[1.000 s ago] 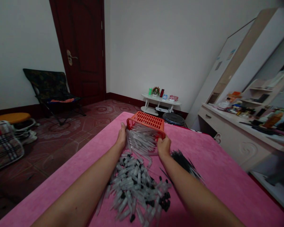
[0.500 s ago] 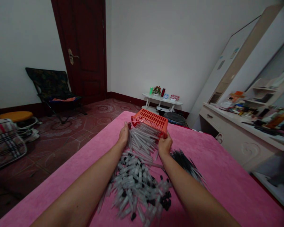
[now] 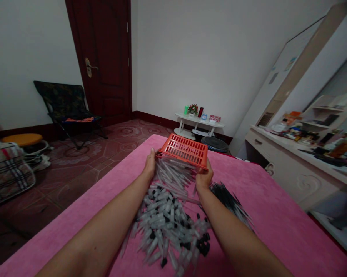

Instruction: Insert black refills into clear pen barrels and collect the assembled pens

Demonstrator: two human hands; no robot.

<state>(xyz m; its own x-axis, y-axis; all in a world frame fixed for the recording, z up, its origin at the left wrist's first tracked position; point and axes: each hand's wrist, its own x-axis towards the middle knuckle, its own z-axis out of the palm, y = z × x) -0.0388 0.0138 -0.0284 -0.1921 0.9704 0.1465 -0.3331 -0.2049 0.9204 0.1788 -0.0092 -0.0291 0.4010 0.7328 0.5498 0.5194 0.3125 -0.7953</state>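
An orange-red plastic basket [image 3: 186,148] is tipped over toward me, its slotted bottom turned up. My left hand [image 3: 150,163] is closed on its left rim and my right hand [image 3: 204,176] on its right rim. Below its mouth lies a bundle of clear, slender plastic tubes [image 3: 173,174], on the pink cloth. Nearer to me spreads a heap of short translucent caps or tube pieces [image 3: 162,217], mixed with small black plugs [image 3: 202,246]. Right of my right forearm is a bunch of thin dark sticks [image 3: 229,202], grey toward the near end.
The pink-covered table [image 3: 266,192] reaches out on both sides. Beyond it stand a low white shelf [image 3: 199,120] with small ornaments and a round dark stool [image 3: 214,143]. A white dresser [image 3: 303,169] is at right; a folding chair [image 3: 64,102] and a door [image 3: 104,57] are at left.
The basket has tipped further over, so more of its slotted bottom shows and its rim hides more of the tubes. Both hands have stayed on its rim.
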